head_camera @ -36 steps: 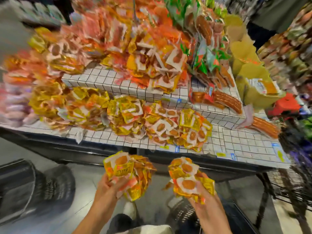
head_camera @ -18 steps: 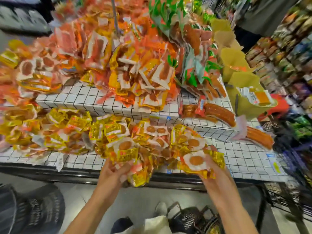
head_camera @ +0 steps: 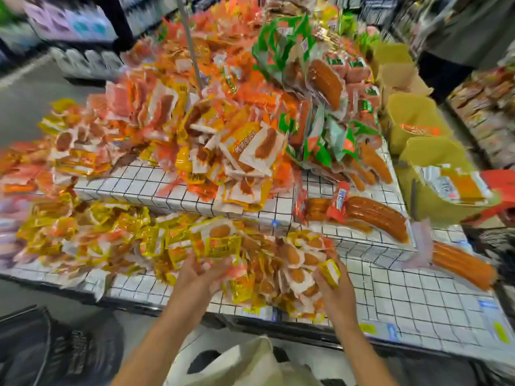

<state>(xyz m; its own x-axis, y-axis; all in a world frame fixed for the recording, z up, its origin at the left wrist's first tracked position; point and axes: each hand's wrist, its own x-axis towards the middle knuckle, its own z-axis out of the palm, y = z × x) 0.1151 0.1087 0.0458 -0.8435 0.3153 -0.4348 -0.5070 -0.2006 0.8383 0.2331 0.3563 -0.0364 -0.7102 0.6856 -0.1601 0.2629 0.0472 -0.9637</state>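
A shop: snack packets [head_camera: 223,151] heaped on tiled display tiers [head_camera: 418,299].

Left hand [head_camera: 195,270] grips bundle of yellow-and-white snack packets [head_camera: 220,243], held over lower tier of white grid-tiled display stand [head_camera: 418,299]. Right hand [head_camera: 333,286] grips second packet bundle [head_camera: 302,263], touching heap of like packets [head_camera: 92,232] on same tier. Upper tier: orange-and-white sausage packets [head_camera: 237,146], green-labelled sausage packs [head_camera: 320,79]. Large vacuum-packed sausage [head_camera: 373,215] right of centre. Yellow cardboard bins [head_camera: 434,174] beside stand, far right. Frame edges motion-blurred.
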